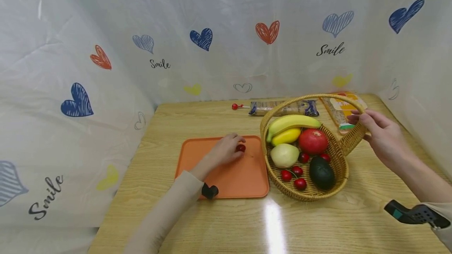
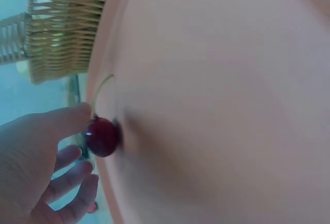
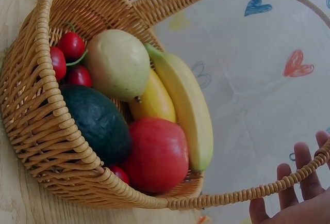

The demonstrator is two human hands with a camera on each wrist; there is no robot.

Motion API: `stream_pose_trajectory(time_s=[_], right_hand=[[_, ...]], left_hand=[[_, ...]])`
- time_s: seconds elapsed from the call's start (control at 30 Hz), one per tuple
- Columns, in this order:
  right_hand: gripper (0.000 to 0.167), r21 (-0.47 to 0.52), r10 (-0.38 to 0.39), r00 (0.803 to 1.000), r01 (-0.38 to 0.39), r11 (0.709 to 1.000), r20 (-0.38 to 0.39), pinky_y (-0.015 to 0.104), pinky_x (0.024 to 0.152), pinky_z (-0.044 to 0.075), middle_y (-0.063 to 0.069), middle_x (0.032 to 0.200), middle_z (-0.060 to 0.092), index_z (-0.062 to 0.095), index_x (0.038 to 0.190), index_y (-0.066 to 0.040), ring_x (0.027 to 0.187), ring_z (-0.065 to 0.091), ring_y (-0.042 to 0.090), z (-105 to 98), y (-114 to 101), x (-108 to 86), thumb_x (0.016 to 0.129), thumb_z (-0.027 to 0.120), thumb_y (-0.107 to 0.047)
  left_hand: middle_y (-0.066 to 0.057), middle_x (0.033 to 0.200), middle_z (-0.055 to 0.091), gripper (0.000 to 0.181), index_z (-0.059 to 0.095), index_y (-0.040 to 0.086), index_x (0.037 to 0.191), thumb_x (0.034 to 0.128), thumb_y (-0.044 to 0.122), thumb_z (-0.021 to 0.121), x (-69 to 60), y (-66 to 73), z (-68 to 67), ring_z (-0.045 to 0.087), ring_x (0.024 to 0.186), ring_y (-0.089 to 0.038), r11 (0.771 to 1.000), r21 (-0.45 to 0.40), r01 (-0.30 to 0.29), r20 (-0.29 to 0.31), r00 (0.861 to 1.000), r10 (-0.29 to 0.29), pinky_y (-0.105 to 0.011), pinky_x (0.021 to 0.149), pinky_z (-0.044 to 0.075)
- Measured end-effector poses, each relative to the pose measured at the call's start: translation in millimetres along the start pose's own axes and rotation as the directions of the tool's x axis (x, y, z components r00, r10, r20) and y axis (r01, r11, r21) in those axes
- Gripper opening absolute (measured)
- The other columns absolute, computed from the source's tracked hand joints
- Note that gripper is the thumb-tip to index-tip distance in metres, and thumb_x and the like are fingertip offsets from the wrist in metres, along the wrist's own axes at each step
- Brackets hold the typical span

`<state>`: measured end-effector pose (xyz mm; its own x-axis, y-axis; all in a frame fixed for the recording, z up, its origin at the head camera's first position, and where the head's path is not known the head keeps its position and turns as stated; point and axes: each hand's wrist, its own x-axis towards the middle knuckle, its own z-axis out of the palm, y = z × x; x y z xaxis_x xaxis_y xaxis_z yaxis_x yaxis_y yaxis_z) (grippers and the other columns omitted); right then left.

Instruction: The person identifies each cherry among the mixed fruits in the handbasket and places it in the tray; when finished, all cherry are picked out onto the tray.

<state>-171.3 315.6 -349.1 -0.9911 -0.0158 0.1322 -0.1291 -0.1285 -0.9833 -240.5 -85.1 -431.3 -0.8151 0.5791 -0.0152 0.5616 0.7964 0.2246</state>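
My left hand is low over the orange tray, its thumb and loosely bent fingers around a dark red cherry. Gaps show between the fingers and the cherry in the left wrist view; the thumb tip is close by its stem. With fingers passing round the handle, my right hand holds the wicker basket at its right side. Inside lie a banana, a yellow fruit, a pale green round fruit, a red apple-like fruit, a dark avocado and several cherries.
Behind the basket, a clear-and-blue packet lies along the table's back edge, beside a small red ball-like item. An orange-and-white packet is at the back right. White printed curtains border the wooden table.
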Motion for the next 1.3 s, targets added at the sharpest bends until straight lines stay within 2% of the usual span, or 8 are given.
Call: stream_pose_trajectory(time_s=[0.2,0.37,0.5,0.6,0.7,0.8,1.07,1.3], right_hand=[[0.024,-0.006,0.024,1.000,-0.024,1.000,0.011,0.020,0.077,0.035,-0.008,0.105,0.066,0.061,0.116,-0.012,0.104,0.053,0.002,-0.5,-0.9,-0.9,0.097,0.051,-0.023],[0.024,-0.016,0.035,0.999,-0.035,0.999,0.013,0.019,0.077,0.035,-0.010,0.105,0.067,0.061,0.116,-0.012,0.105,0.053,0.001,-2.0,-1.9,-1.4,0.098,0.050,-0.024],[0.023,-0.004,0.029,0.999,-0.029,1.000,0.015,0.019,0.077,0.037,-0.008,0.104,0.067,0.062,0.114,-0.011,0.105,0.054,0.001,-2.4,-2.0,-1.1,0.098,0.050,-0.023],[0.023,0.010,0.024,0.999,-0.024,1.000,0.023,0.019,0.075,0.038,-0.008,0.103,0.067,0.062,0.114,-0.010,0.104,0.054,0.001,-2.6,-1.6,-1.0,0.098,0.050,-0.022],[0.023,0.010,0.027,0.999,-0.027,1.000,0.026,0.019,0.076,0.037,-0.008,0.103,0.067,0.061,0.115,-0.011,0.104,0.053,0.001,-2.9,-1.3,-1.1,0.098,0.050,-0.022],[0.024,0.007,0.030,0.999,-0.030,1.000,0.036,0.019,0.076,0.036,-0.009,0.104,0.067,0.060,0.117,-0.011,0.105,0.053,0.001,-3.2,-1.1,-1.5,0.098,0.049,-0.022],[0.025,0.008,0.045,0.998,-0.046,0.999,0.032,0.019,0.082,0.033,-0.009,0.106,0.066,0.060,0.117,-0.011,0.106,0.053,-0.001,-3.5,-2.2,-2.2,0.098,0.049,-0.023],[0.025,0.014,0.053,0.998,-0.054,0.998,0.046,0.018,0.088,0.032,-0.009,0.105,0.066,0.058,0.118,-0.009,0.105,0.053,-0.002,-3.7,-3.1,-2.8,0.099,0.048,-0.022]], left_hand=[[-0.007,0.112,0.057,0.036,0.063,0.008,0.118,0.0864,0.023,0.070,-7.9,5.7,-10.5,0.054,0.102,-0.020,0.997,-0.029,-0.076,-0.042,0.996,0.075,-0.031,0.086,0.047],[-0.010,0.107,0.058,0.033,0.063,0.005,0.116,0.0873,0.021,0.069,-15.8,16.0,-19.1,0.056,0.090,-0.019,0.978,-0.106,-0.181,-0.058,0.983,0.175,-0.026,0.075,0.048],[-0.008,0.108,0.059,0.031,0.063,0.006,0.114,0.0880,0.022,0.068,-20.2,28.8,-23.0,0.057,0.088,-0.017,0.956,-0.095,-0.279,-0.078,0.959,0.272,-0.023,0.071,0.047],[-0.005,0.109,0.060,0.030,0.064,0.007,0.113,0.0875,0.022,0.068,-22.1,39.4,-24.0,0.060,0.091,-0.017,0.931,-0.053,-0.361,-0.118,0.928,0.353,-0.021,0.073,0.047],[-0.004,0.105,0.060,0.029,0.064,0.008,0.112,0.0867,0.022,0.069,-23.0,49.3,-24.8,0.060,0.089,-0.015,0.910,-0.021,-0.415,-0.153,0.900,0.407,-0.018,0.072,0.046],[-0.003,0.105,0.059,0.030,0.064,0.010,0.114,0.0871,0.022,0.068,-23.1,58.2,-26.2,0.057,0.089,-0.012,0.903,-0.007,-0.430,-0.160,0.892,0.423,-0.016,0.072,0.045],[-0.003,0.109,0.060,0.032,0.061,0.009,0.118,0.0897,0.022,0.065,-18.4,76.0,-28.0,0.057,0.095,-0.011,0.890,-0.040,-0.454,-0.130,0.886,0.446,-0.015,0.081,0.043],[-0.003,0.106,0.059,0.030,0.062,0.011,0.117,0.0888,0.021,0.066,-12.6,89.2,-25.2,0.054,0.080,-0.008,0.891,-0.020,-0.453,-0.138,0.884,0.446,-0.012,0.070,0.042]])
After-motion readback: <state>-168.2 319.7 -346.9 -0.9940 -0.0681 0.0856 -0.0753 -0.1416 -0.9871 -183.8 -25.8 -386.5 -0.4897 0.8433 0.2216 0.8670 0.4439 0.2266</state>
